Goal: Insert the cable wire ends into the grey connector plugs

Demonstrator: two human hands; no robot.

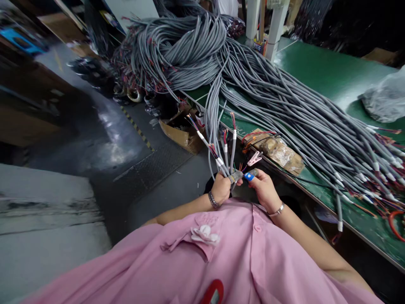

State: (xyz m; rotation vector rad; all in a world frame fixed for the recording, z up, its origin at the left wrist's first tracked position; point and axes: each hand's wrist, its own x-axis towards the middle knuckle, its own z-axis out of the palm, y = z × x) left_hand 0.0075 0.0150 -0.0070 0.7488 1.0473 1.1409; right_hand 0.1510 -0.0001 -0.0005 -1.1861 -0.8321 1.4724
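Grey cables: A few grey cables (233, 148) stood fanned out above the left hand, white bands near their ends and coloured wire tips splayed.
Left hand: The left hand (220, 188), a dark bracelet at its wrist, was closed around the cables in front of the wearer's body.
Right hand: The right hand (263, 190) met it, thumb and forefinger pinched together on thin coloured wires (241, 168); a blue cover (249, 176) wrapped one digit.
Pink clip: A pale pink clip (254, 158) sat just beyond the right hand, near the surface's edge.
Green surface: The surface (313, 63) ran along the right, a tape-covered block (280, 154) near its edge.
Cable heap: A great mass of grey cable (196, 55) lay coiled at the far end and stretched along the surface, banded ends toward the right.
Plastic bag: A clear bag (386, 97) rested on the surface at far right.
Floor: An open cardboard box (180, 137) stood beside the surface.
Wearer: A pink shirt (234, 253) bore a white flower ornament (205, 234).
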